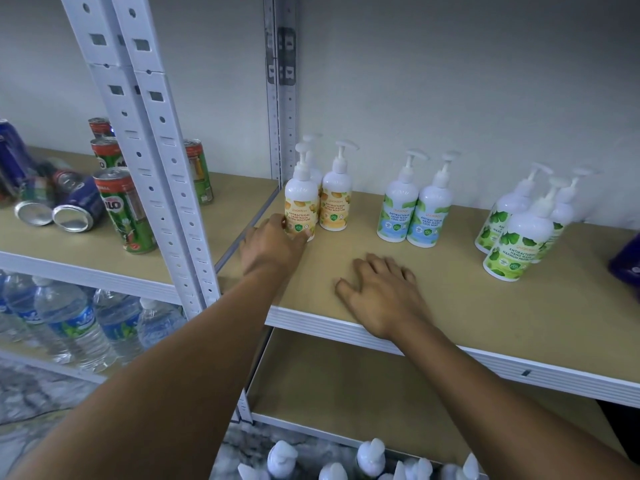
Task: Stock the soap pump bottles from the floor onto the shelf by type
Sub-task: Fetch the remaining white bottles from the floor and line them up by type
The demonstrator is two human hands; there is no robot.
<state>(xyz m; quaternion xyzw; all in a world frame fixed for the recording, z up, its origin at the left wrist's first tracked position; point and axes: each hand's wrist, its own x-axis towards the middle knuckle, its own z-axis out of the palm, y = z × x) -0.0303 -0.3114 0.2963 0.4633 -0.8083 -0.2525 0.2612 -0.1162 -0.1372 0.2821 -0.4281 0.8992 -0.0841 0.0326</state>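
Observation:
Three groups of white pump bottles stand on the tan shelf (433, 289). At the left are three orange-label bottles; my left hand (273, 244) grips the front one (300, 202) round its base, with another (335, 199) beside it. Two blue-green mint bottles (414, 213) stand in the middle. Three green-leaf bottles (523, 233) stand at the right. My right hand (381, 292) rests flat on the shelf near its front edge, holding nothing. Several more pump bottles (367, 462) stand on the floor below; only their tops show.
White slotted uprights (156, 161) divide this bay from the left one, which holds drink cans (128, 213) above and water bottles (72, 323) below. A dark blue object (628, 265) sits at the shelf's far right edge. The lower shelf board (346, 386) is bare.

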